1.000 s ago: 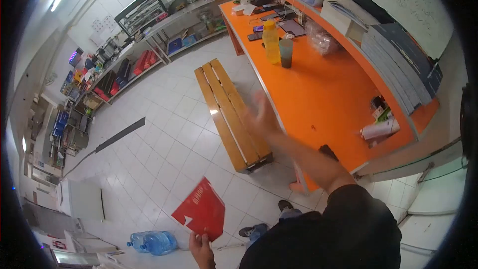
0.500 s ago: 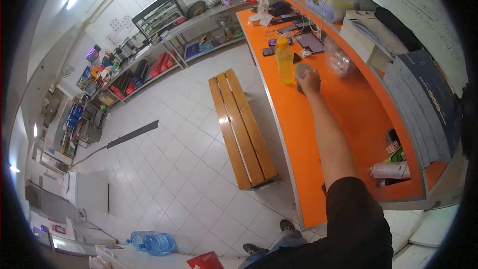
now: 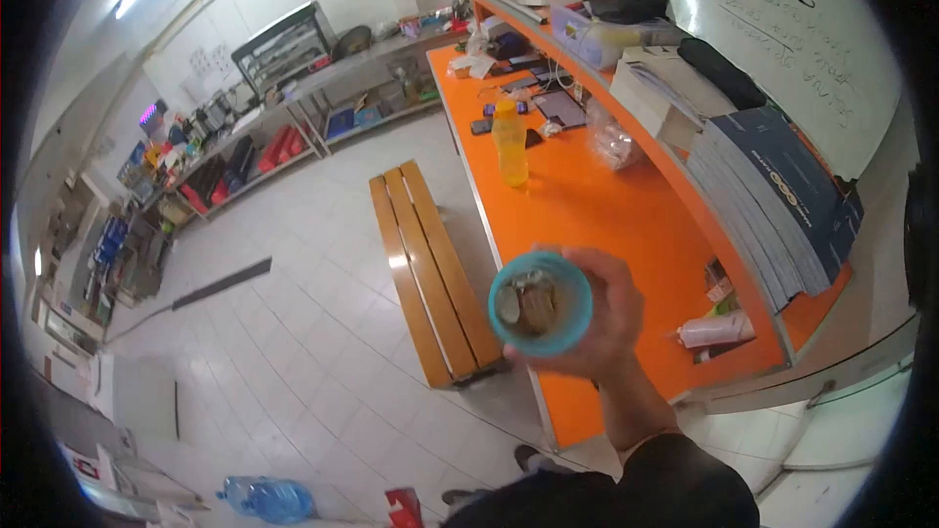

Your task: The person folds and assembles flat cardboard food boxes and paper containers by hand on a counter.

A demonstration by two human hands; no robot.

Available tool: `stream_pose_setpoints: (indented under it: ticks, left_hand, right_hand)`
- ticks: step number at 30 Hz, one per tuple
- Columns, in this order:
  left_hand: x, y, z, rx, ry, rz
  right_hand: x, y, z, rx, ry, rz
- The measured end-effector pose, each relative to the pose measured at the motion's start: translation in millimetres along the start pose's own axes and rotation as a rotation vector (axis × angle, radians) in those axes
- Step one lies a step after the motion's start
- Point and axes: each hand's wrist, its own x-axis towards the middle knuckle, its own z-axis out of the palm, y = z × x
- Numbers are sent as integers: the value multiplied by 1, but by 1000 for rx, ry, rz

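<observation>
My right hand [image 3: 614, 318] is wrapped round a teal-rimmed cup [image 3: 541, 303], held up close to the camera above the front edge of the orange counter [image 3: 626, 215]. The cup's mouth faces me. Inside it are brownish contents with some pale, shiny pieces that I cannot make out. A yellow bottle [image 3: 510, 145] with a yellow cap stands upright on the counter, apart from the hand. My left hand is out of view.
Beyond the bottle lie several phones and a dark tablet [image 3: 560, 109]. A clear plastic bag [image 3: 614, 147] sits under the raised shelf. A wooden bench [image 3: 425, 274] stands left of the counter. Blue water jugs [image 3: 269, 499] lie on their sides at the lower left.
My right hand has lifted the cup off the counter beside the bottle and brought it toward me, tilting its mouth into view. The camera view has shifted slightly.
</observation>
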Motion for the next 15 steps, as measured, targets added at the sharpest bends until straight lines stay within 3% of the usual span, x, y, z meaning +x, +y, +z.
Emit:
stream_pose_setpoints:
  ticks: [2,3,4,5,6,8,9,12,13,15]
  left_hand:
    - [10,60,-8,121,-57,73]
    - [23,60,-2,123,-116,78]
    - [34,52,11,51,-94,123]
    - [43,68,14,11,-140,-14]
    - [46,65,15,27,-121,48]
    - [67,70,24,41,-75,196]
    - [74,71,29,-64,-115,140]
    - [99,47,43,57,-215,229]
    - [100,48,46,56,-193,247]
    - [104,44,53,95,-220,205]
  right_hand:
    - [5,-56,-13,191,-113,-19]
    - [10,-78,-19,237,-158,-53]
    - [13,-99,-25,215,-184,-108]
    - [16,-120,-31,194,-210,-164]
    - [19,-141,-36,105,-219,-241]
    - [24,-175,-41,-15,-170,-358]
    - [24,-190,-38,-40,-115,-397]
    - [12,-228,-21,-77,67,-443]
    - [22,-222,-35,-82,-11,-594]
    - [18,-236,-41,-171,-25,-576]
